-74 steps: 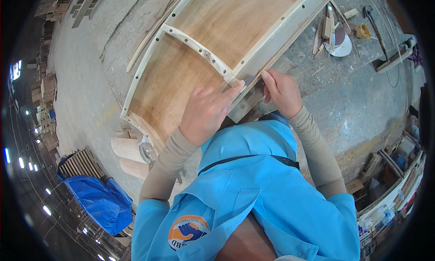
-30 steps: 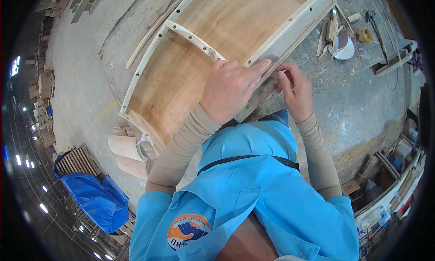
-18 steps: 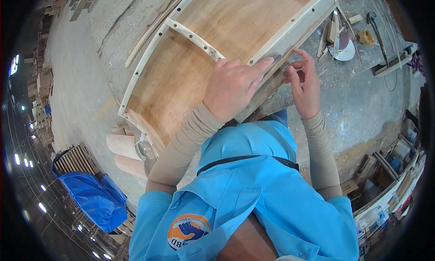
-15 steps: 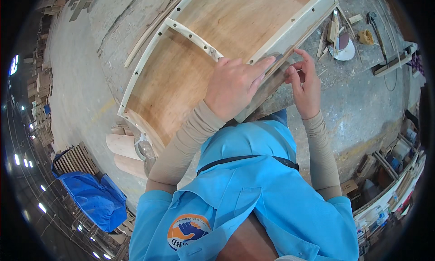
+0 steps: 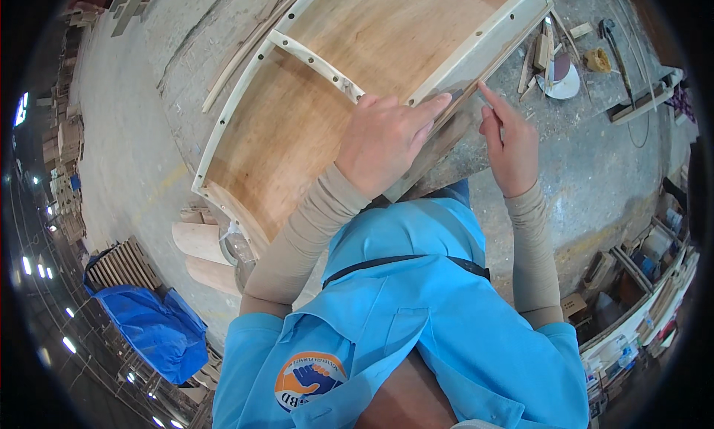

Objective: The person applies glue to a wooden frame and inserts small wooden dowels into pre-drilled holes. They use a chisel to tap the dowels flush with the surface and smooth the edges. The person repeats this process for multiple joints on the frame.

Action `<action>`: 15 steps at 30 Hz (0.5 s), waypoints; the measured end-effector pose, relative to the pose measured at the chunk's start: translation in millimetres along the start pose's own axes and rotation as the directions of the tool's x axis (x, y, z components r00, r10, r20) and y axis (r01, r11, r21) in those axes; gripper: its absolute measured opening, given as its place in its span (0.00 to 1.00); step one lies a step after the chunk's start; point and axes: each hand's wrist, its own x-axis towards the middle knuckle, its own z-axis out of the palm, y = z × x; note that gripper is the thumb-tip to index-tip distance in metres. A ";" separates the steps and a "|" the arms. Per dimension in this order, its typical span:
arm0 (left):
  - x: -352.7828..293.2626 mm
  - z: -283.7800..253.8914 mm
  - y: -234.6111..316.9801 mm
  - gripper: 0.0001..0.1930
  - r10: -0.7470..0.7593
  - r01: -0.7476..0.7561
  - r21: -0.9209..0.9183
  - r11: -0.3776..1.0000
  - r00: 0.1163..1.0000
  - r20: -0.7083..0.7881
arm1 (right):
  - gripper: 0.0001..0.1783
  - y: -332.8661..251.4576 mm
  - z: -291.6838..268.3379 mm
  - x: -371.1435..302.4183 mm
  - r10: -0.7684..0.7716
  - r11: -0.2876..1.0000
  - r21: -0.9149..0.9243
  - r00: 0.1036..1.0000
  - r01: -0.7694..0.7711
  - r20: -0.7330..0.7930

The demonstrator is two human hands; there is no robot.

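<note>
A curved wooden frame (image 5: 249, 94) with a plywood panel (image 5: 268, 139) lies in front of me; dark round spots dot its pale rails. My left hand (image 5: 381, 140) rests over the right-hand rail, its fingers closed around a small dark grey piece (image 5: 455, 95) whose tip shows past the fingertips. What that piece is cannot be made out. On the outer side of the same rail, my right hand (image 5: 513, 150) has its index finger stretched to the wooden edge, touching or nearly touching it. The other right fingers are bent and hold nothing visible.
On the worktable (image 5: 547, 120) to the right are wood strips (image 5: 541, 51), a sanding disc (image 5: 559, 83), a yellowish cup-like thing (image 5: 597, 60) and a dark long-handled tool (image 5: 617, 53). Curved wooden pieces (image 5: 201, 239) and a blue tarp (image 5: 160, 328) lie at left.
My right hand has shifted slightly right, its index finger straightening along the edge and its thumb parting from the rail. The left hand and the frame stay nearly still.
</note>
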 end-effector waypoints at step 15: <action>-1.1 -2.0 -1.6 0.23 0.032 -0.032 -0.015 0.999 0.999 0.013 | 0.36 9.1 1.5 -13.0 0.023 0.999 -0.043 0.995 -0.018 0.100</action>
